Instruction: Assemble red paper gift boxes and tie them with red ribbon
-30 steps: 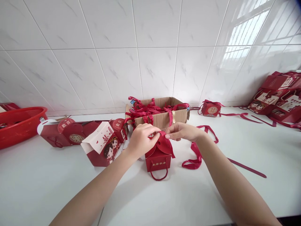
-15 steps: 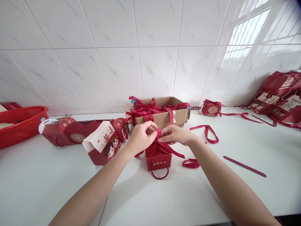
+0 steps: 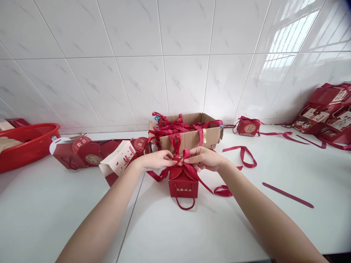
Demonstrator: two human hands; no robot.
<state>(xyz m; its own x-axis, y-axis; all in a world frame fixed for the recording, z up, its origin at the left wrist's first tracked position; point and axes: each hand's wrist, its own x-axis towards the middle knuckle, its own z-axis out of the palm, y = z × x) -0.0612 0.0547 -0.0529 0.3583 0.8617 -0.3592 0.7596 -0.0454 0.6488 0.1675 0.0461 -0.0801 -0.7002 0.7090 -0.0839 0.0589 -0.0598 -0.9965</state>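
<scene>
A small red gift box [image 3: 183, 186] with gold lettering and a twisted cord handle stands on the white table in front of me. Across its top runs a red ribbon [image 3: 201, 182], with one tail hanging to the right and another to the left. My right hand [image 3: 207, 159] pinches a raised loop of this ribbon above the lid. On the lid's left side my left hand [image 3: 157, 159] has its fingers closed at the ribbon by the knot; the fingertips are partly hidden.
Behind the gift box sits a cardboard box [image 3: 189, 140] heaped with red ribbons. Red boxes [image 3: 90, 153] and a red plastic basin [image 3: 30, 146] lie left. Rightward are a small tied box [image 3: 248, 126], loose ribbon [image 3: 248, 162], a flat strip [image 3: 287, 195] and stacked boxes [image 3: 323, 113].
My left hand has moved down and left from the knot, and a left ribbon tail now shows. My right hand keeps its pinch, with the loop standing up above the lid.
</scene>
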